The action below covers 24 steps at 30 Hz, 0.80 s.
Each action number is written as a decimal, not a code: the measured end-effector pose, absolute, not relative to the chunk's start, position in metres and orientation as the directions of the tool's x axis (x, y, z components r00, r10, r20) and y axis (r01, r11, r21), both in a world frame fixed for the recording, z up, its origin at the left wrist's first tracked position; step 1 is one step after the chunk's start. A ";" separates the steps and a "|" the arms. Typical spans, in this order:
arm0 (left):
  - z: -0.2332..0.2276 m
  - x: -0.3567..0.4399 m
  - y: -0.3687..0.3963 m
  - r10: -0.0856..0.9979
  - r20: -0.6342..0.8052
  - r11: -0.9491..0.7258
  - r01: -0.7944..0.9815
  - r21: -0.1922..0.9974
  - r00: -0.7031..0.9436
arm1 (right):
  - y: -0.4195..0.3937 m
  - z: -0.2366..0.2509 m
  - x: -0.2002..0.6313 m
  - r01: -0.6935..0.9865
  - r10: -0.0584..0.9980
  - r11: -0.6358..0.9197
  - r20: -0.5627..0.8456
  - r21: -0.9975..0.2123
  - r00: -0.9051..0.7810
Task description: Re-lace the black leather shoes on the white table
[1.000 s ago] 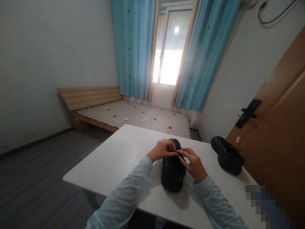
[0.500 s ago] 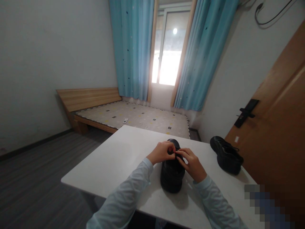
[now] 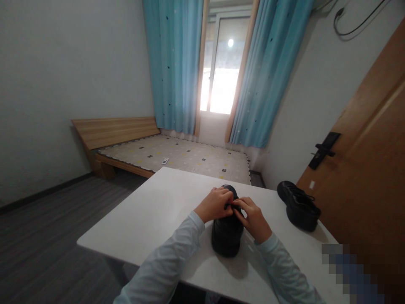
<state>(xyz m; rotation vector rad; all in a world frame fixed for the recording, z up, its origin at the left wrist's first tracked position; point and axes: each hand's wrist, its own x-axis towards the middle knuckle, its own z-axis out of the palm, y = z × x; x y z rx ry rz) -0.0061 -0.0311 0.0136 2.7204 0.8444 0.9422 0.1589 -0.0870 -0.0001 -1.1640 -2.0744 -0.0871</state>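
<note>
A black shoe [image 3: 226, 236] stands on the white table [image 3: 158, 211] in front of me, heel toward me. My left hand [image 3: 215, 204] and my right hand [image 3: 253, 217] meet over its top, fingertips pinched together at the lace area. The laces themselves are too small and dark to make out. Both arms wear pale blue sleeves. A second black shoe [image 3: 299, 205] lies apart at the table's right side, untouched.
Behind the table is a low wooden bed [image 3: 171, 154] with a patterned mattress and a small remote [image 3: 165, 161] on it. Blue curtains [image 3: 174, 63] frame a bright window. A wooden door [image 3: 367, 160] with a black handle stands at right. Grey floor spreads at left.
The view has drifted slightly. My fingertips have drawn closer together over the shoe's top; the shoe and the second shoe stay where they were.
</note>
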 end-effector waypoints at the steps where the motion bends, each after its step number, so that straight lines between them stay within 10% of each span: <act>1: 0.014 -0.006 -0.031 0.544 0.519 -0.839 0.454 0.301 0.660 | -0.087 0.000 0.158 0.762 0.712 0.582 0.630 -0.283 -0.310; 24: 0.017 -0.015 -0.023 0.629 0.432 -0.753 0.367 0.546 0.646 | -0.087 -0.001 0.160 0.774 0.700 0.577 0.646 -0.259 -0.305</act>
